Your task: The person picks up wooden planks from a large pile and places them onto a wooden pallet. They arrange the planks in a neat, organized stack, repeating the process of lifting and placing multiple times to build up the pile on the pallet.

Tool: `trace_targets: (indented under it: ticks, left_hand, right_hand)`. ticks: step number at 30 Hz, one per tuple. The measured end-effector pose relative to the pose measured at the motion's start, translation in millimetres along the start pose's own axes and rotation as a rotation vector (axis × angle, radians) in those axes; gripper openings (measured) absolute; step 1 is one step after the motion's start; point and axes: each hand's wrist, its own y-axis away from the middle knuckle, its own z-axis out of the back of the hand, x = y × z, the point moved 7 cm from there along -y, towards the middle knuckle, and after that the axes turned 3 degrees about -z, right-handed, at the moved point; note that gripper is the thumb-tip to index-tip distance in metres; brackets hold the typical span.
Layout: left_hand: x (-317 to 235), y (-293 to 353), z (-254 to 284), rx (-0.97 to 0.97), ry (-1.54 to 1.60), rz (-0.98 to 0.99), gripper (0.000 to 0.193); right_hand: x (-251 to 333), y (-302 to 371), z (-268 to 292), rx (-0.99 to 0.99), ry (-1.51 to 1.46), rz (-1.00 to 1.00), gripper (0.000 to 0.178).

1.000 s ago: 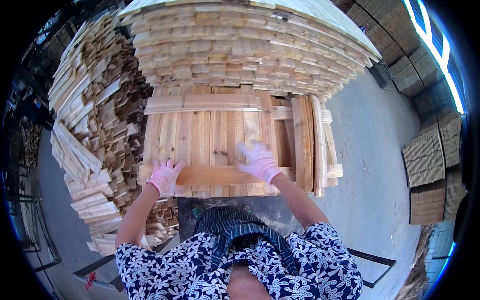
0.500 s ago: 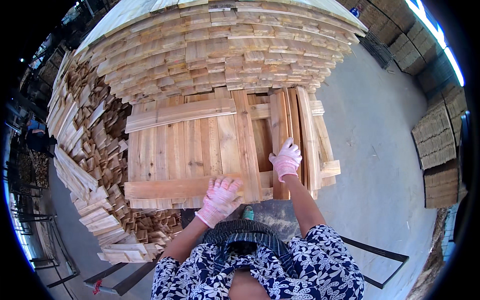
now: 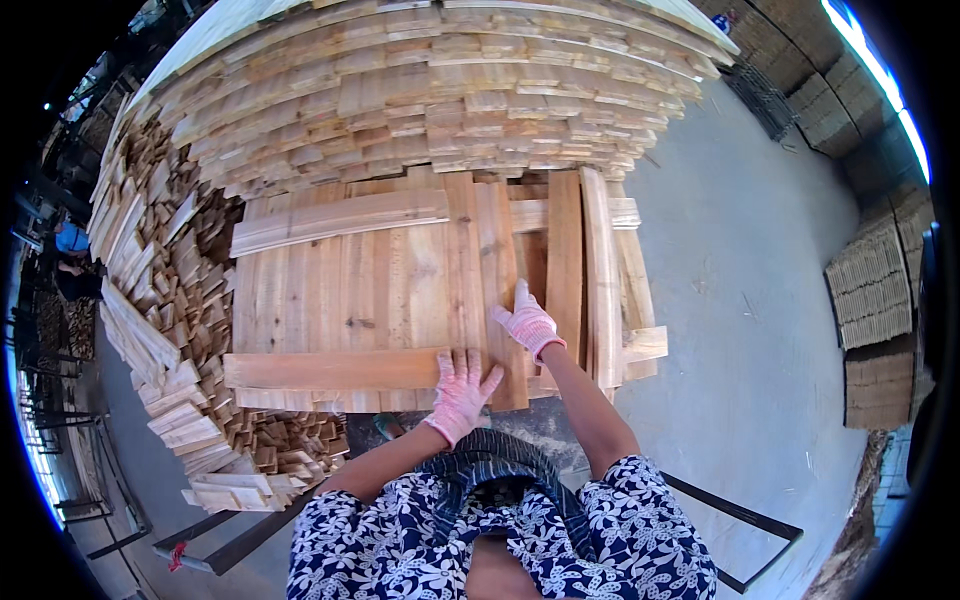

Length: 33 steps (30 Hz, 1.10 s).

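Note:
Several boards lie side by side as a wooden panel point(image 3: 340, 300) in front of me. My left hand point(image 3: 462, 398), in a pink and white glove, rests flat with spread fingers at the right end of a crosswise board point(image 3: 330, 370). My right hand point(image 3: 530, 325), gloved alike, is at the right edge of an upright-lying board point(image 3: 496, 250), thumb on top and index finger along the edge; its other fingers are partly hidden. That board overlaps the panel's right side, slightly tilted. Right of a gap lie loose boards point(image 3: 565, 250).
A tall stack of boards point(image 3: 400, 95) rises behind the panel. A heap of short wood pieces point(image 3: 180, 300) spreads at the left. Bundled slats point(image 3: 872, 285) stand at the far right across a grey floor point(image 3: 740, 300). A person point(image 3: 72, 240) is at the far left.
My right hand has moved left, bringing a board from the loose ones over to the panel. My left hand has shifted slightly right relative to the crosswise board, fingers more spread.

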Motion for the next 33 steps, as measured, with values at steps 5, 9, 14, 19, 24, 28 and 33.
trace_targets:
  ticks: [5, 9, 14, 19, 24, 28, 33]
  left_hand:
    - [1, 4, 3, -0.011, 0.040, 0.032, 0.093]
    - [-1, -6, 20, 0.020, 0.070, 0.021, 0.086]
    - [6, 7, 49, -0.053, 0.254, 0.091, 0.079]
    - [39, 38, 58, -0.131, 0.320, 0.282, 0.073]
    - [45, 42, 68, -0.183, 0.358, 0.300, 0.072]
    - [40, 40, 70, -0.264, 0.377, 0.275, 0.071]
    - [24, 30, 68, -0.266, 0.397, 0.182, 0.070]
  right_hand:
    - [-32, 35, 147, -0.607, 0.297, -0.262, 0.092]
    - [-131, 0, 142, -0.393, -0.183, -0.347, 0.107]
    - [-126, 0, 152, -0.396, -0.246, -0.296, 0.102]
    - [-98, 15, 149, -0.406, -0.244, -0.276, 0.097]
    - [-35, 10, 121, -0.533, 0.162, -0.415, 0.099]
    - [-18, 12, 103, -0.554, 0.152, -0.393, 0.097]
    - [6, 14, 73, -0.483, 0.142, -0.332, 0.102]
